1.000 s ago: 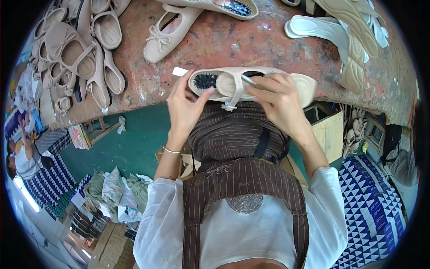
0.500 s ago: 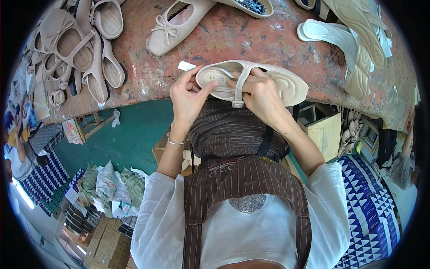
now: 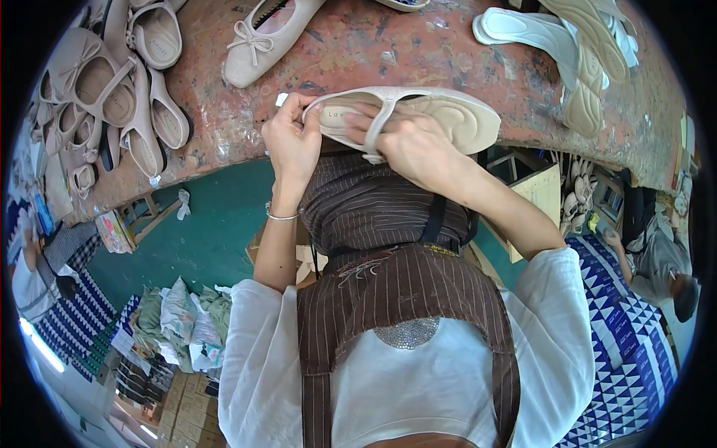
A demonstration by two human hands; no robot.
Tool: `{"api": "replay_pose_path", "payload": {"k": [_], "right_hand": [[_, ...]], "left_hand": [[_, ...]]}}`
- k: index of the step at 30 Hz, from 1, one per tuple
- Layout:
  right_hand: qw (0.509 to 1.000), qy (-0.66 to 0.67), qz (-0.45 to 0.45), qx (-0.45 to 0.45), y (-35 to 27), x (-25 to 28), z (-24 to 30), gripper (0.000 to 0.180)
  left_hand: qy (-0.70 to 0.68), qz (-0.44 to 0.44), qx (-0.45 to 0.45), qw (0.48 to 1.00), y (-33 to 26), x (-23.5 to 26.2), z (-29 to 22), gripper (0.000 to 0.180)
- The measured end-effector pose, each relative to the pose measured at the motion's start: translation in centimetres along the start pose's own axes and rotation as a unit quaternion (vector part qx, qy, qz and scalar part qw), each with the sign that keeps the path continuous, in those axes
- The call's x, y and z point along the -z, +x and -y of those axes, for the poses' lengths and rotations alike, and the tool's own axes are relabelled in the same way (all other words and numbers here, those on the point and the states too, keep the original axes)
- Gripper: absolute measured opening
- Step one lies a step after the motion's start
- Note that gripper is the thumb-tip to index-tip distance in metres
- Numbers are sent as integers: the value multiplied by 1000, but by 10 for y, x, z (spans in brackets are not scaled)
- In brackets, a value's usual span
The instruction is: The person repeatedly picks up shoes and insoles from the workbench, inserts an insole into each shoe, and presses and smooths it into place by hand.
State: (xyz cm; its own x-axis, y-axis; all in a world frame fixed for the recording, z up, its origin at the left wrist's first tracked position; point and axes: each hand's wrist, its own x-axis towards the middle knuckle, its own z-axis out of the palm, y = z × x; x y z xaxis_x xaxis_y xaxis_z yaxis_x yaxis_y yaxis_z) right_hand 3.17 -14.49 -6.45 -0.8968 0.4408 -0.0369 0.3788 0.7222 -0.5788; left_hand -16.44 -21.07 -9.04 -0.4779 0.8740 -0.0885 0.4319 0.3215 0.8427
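Observation:
A beige strapped flat shoe with a pale cushioned insole is held at the table's near edge, its toe to the right. My left hand pinches the heel rim between thumb and fingers. My right hand reaches into the shoe, its fingers stretched under the strap and lying on the insole toward the heel. The right thumb is hidden. Close to my left fingers is a small white tag.
Several beige shoes are piled at the table's left. A bow-fronted shoe lies farther back on the worn reddish table. Loose insoles are heaped at the right. Another person is at the far right.
The right fingers have gone from bunched by the strap to stretched along the insole toward the heel. The left hand keeps its pinch at the heel. The view has shifted slightly.

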Motion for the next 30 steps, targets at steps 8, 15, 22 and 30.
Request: {"api": "replay_pose_path", "payload": {"k": [8,15,22,30], "right_hand": [[960,-41,-258,-98,-14,21,-14,17],[859,328,-230,-318,29,124,-13,90],[954,-9,-214,-209,-48,15,28,61],[939,-96,-252,-214,21,20,-40,27]], "left_hand": [[-56,-24,89,994,-23,-20,-2,8],[172,41,-113,978,-72,-42,-49,20],[210,191,-309,908,-81,-78,-46,64],[275,166,-321,891,-77,-92,-40,47]]}}
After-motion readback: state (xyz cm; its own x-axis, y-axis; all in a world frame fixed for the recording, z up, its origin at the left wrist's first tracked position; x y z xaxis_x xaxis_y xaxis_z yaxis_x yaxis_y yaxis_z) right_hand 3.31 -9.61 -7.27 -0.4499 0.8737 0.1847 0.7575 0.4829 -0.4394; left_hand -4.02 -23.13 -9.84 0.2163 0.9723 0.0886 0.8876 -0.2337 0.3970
